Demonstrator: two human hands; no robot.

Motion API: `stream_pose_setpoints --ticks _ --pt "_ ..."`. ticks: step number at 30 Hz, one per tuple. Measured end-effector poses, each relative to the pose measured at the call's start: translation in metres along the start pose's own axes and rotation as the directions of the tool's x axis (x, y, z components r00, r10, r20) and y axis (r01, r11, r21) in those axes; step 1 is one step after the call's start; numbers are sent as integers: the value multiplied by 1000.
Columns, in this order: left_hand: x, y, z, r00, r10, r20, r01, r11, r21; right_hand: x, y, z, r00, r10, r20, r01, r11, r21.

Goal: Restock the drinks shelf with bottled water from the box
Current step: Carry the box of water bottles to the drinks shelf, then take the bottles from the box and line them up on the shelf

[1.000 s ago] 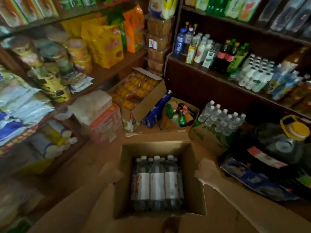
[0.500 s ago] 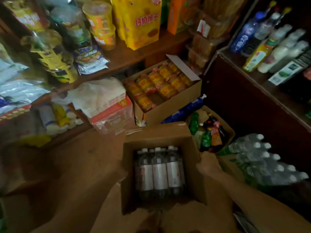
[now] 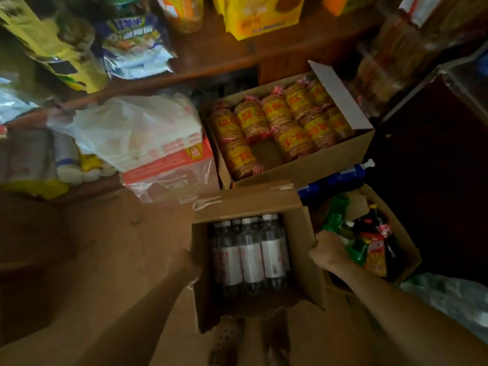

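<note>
An open cardboard box (image 3: 306, 249) sits low in the middle of the view, holding several clear water bottles (image 3: 250, 254) with white caps and white labels, standing upright. My left hand (image 3: 187, 265) grips the box's left wall. My right hand (image 3: 328, 252) grips its right wall, fingers curled over the edge. The drinks shelf is out of view.
A box of yellow-wrapped biscuit rolls (image 3: 282, 125) stands just behind. To the right is a carton of soda bottles (image 3: 369, 241). A white plastic bag on a red pack (image 3: 148, 138) lies to the left, under wooden shelves (image 3: 237, 62) with snacks. My sandalled feet (image 3: 229, 339) show below.
The view has swung down and left, so the drinks shelf and loose water bottles on the right have left the frame. Both hands stay on the box's sides.
</note>
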State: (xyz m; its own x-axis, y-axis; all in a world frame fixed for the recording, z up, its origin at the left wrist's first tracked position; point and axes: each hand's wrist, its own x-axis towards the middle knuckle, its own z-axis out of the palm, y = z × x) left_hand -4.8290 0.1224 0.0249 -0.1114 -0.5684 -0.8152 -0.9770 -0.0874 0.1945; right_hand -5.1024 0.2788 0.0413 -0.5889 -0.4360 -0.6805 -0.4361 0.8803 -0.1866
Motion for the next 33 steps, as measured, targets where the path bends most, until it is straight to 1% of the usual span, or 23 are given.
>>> stream_pose_setpoints --ticks 2,5,8,9,12,14,15,18,20,21,23,24,25,26,27,28,29,30,31,32,33 --pt "20 6 13 999 -32 12 32 999 33 28 2 5 1000 -1 2 1 999 -32" --pt "46 16 31 998 -55 26 55 999 5 64 8 14 1000 -11 -8 11 997 -75" --pt "62 18 46 996 -87 -14 87 996 -11 88 16 28 1000 -17 -4 16 992 -124" --pt "67 17 51 995 -97 -17 96 995 -11 94 19 34 1000 -23 8 24 989 -144" --pt "82 20 55 995 -103 -11 102 994 -22 110 20 38 999 -35 15 36 995 -92" --pt "86 24 53 993 -114 3 114 992 -60 115 17 34 997 -55 46 61 989 -133" --pt "88 26 53 992 -122 -3 122 990 -67 118 17 33 998 -54 38 59 989 -137" --pt "80 29 55 990 -133 -42 132 991 -20 116 18 38 998 -59 28 63 984 -167" --pt "75 26 58 987 -158 -42 158 987 -15 116 18 40 998 -56 43 63 982 -176" --pt "75 24 60 986 -166 -26 165 986 -38 115 17 39 997 -53 57 62 983 -170" --pt "70 25 62 984 -178 -27 171 973 -158 113 16 35 998 -32 54 38 991 -128" --pt "66 27 65 986 -156 -68 137 964 -226 110 15 33 999 -28 18 29 995 -93" --pt "57 31 68 981 -125 -149 77 954 -289 103 15 31 998 -38 -54 35 997 -67" --pt "44 35 72 955 -84 -286 -16 944 -328 92 13 29 984 -82 -159 75 996 -48" --pt "30 41 77 893 -13 -450 -138 944 -301 79 11 28 951 -154 -268 151 988 -32" --pt "15 48 81 811 85 -579 -262 937 -230 65 8 28 907 -240 -347 252 968 -11" --pt "3 56 84 761 176 -624 -358 917 -178 53 6 33 886 -304 -351 328 944 11" --pt "-6 66 88 771 236 -591 -414 891 -185 41 3 39 891 -348 -290 378 924 52" --pt "-5 73 96 828 263 -495 -422 873 -243 33 1 52 925 -348 -155 366 924 108" --pt "1 82 105 893 276 -356 -388 873 -296 30 1 65 948 -319 0 313 932 182" --pt "12 93 113 943 261 -205 -319 885 -340 32 2 82 952 -266 149 224 941 254"
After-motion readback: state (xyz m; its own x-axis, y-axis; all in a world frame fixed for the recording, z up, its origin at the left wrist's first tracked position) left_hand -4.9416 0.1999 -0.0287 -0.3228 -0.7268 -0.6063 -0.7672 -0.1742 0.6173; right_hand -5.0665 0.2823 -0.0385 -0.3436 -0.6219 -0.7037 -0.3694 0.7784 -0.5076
